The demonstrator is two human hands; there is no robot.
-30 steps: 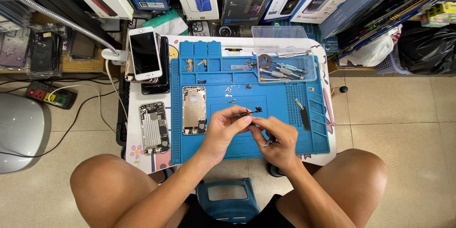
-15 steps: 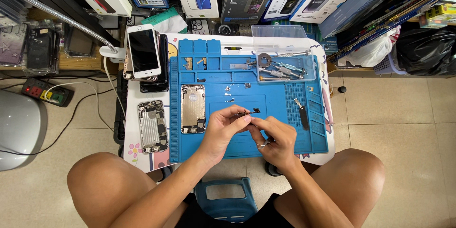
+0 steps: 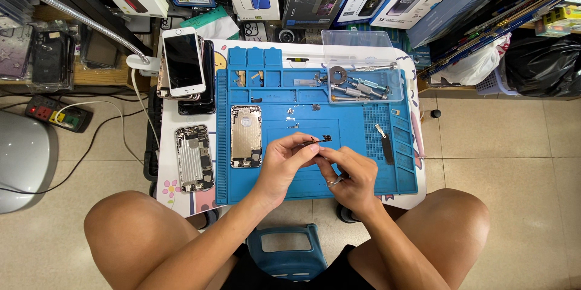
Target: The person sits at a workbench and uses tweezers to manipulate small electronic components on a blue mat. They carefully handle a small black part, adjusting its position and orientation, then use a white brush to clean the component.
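Already both hands, left hand (image 3: pixel 284 163) and right hand (image 3: pixel 351 175), pinch a small dark phone part (image 3: pixel 319 140) over the blue mat (image 3: pixel 315 175), while the opened phone shell (image 3: pixel 246 136) lies unassembled at left.

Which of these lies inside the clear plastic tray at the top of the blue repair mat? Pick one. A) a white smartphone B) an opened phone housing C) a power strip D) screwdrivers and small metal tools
D: the clear plastic tray on the blue repair mat holds screwdrivers and small metal tools; the white smartphone lies left of the mat.
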